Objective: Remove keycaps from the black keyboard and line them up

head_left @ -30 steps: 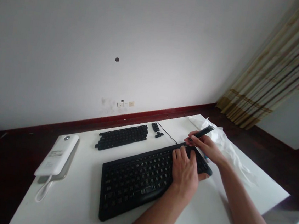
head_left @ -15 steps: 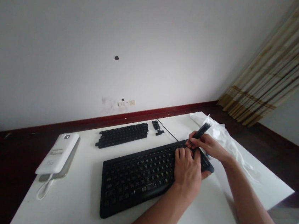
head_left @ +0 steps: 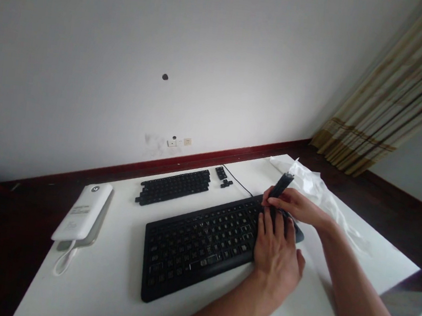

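Observation:
A black keyboard [head_left: 201,247] with its keycaps off lies slanted on the white table, its bare switch sockets showing. My left hand [head_left: 276,253] rests open on the keyboard's right part, fingers stretched forward and thumb apart. Just beyond it, my right hand [head_left: 296,204] is closed around a slim black brush-like tool [head_left: 281,184], which tilts up with a grey, toothed-looking end at the top. The tool's lower end is hidden behind my fingers at the keyboard's far right.
Removed black keycaps [head_left: 176,187] lie in rows behind the keyboard, with smaller keycap groups [head_left: 225,183] beside them. A cable [head_left: 238,183] runs back from the keyboard. A white power bank [head_left: 83,212] lies at the left, crumpled clear plastic [head_left: 316,194] at the right.
My left hand has slid right along the keyboard, its fingers now straighter and uncovering more sockets. My right hand keeps the brush-like tool, which stands a little more upright.

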Motion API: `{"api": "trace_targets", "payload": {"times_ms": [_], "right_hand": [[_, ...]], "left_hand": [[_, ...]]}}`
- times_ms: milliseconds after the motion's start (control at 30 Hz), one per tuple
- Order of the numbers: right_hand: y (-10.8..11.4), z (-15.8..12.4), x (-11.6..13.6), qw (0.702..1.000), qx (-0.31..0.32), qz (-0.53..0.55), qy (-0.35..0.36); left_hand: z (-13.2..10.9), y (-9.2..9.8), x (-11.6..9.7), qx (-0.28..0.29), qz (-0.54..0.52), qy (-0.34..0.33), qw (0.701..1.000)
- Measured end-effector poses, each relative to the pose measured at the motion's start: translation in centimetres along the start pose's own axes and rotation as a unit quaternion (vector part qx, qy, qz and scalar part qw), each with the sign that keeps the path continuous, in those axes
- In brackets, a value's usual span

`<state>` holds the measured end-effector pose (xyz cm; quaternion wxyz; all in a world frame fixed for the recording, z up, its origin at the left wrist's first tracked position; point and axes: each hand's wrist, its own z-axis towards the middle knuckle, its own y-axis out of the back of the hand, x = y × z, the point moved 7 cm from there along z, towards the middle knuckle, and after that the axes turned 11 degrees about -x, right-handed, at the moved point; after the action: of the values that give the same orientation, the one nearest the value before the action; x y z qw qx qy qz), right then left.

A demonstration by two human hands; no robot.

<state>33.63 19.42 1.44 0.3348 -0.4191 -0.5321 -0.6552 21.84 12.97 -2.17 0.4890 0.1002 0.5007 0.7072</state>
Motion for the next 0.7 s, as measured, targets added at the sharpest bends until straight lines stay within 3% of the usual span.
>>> {"api": "trace_targets", "payload": {"times_ms": [200,433,567,700], "right_hand": [[0.0,-0.3,-0.1,0.998,0.055,-0.026,0.018],[-0.2,-0.4,-0.4,0.996,0.061,-0.055,0.033],[-0.3,-0.5,-0.7,0.996,0.088,-0.012,0.016],[0.4,-0.5,-1.1,0.997,0.078,0.02,0.006]], "left_hand": [[-0.2,1.0,0.0,-0.017,0.059,-0.008,0.998],[-0.3,0.4,0.3,-0.003,0.011,0.015,1.0],[-0.3,0.4,0.6,0.012,-0.027,0.028,0.999],[-0.2,0.7,0.8,0.02,0.014,0.02,0.999]]}}
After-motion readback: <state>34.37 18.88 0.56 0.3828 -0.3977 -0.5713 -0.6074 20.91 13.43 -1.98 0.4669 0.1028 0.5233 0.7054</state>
